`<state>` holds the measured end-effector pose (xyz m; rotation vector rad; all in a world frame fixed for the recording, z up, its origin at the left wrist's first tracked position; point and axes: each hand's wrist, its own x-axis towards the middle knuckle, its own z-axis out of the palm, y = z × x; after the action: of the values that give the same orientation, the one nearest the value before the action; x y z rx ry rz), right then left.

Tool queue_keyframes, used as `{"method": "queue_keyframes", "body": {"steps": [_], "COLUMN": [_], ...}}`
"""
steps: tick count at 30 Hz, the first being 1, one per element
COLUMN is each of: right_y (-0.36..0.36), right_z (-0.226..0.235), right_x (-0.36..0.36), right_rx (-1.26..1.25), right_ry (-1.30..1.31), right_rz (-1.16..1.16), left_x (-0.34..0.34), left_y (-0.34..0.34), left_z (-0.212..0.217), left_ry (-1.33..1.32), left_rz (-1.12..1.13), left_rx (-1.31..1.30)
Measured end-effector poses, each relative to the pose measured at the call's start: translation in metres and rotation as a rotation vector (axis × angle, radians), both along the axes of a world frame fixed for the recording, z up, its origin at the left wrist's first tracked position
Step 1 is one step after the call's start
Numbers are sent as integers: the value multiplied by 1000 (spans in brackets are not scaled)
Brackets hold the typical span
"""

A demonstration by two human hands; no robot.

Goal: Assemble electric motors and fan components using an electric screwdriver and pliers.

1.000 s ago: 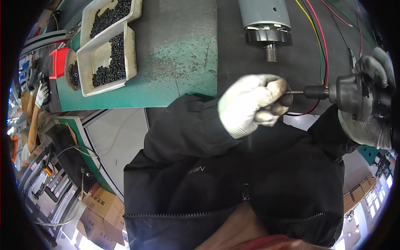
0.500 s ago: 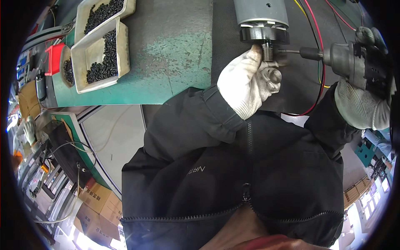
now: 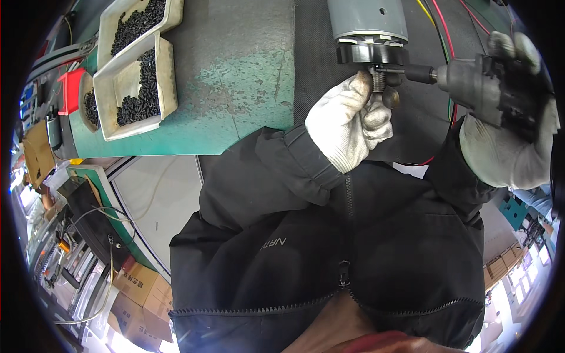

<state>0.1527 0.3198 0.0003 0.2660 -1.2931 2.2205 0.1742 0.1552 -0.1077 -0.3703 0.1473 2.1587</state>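
A grey cylindrical motor [image 3: 368,17] lies at the top centre, its black end flange [image 3: 371,54] facing me. From the flange a ridged metal shaft [image 3: 378,80] sticks out toward me. My left hand [image 3: 350,120], in a white glove with dirty fingertips, is closed around the shaft's end. My gloved right hand [image 3: 506,150] grips a dark power screwdriver [image 3: 488,88], slightly blurred by motion. Its bit points left and reaches the shaft just below the flange; whether a screw sits at the tip I cannot make out.
Two pale bins [image 3: 168,91] of small black screw-like parts stand on the worn green-and-grey bench [image 3: 235,106]. Left of them are a small round tub [image 3: 88,109] and a red bin [image 3: 70,91]. Red, yellow and black wires [image 3: 444,35] trail beside the motor. Cardboard boxes [image 3: 138,282] sit lower left.
The screwdriver has moved left, bringing its bit up against the shaft area. My left hand stays at the shaft with its fingers slightly shifted. The view has shifted slightly.
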Motion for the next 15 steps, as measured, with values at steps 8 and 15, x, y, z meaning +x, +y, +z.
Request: {"method": "queue_keyframes", "body": {"steps": [8,15], "right_y": [-5,-13], "right_z": [1,5], "right_x": [3,27], "right_rx": [2,-32], "right_ry": [-90,-264], "right_rz": [-26,-84], "left_x": [1,-3], "left_y": [7,12], "left_z": [8,11], "left_ry": [209,161], "left_rz": [79,29], "left_rx": [-212,-184]}}
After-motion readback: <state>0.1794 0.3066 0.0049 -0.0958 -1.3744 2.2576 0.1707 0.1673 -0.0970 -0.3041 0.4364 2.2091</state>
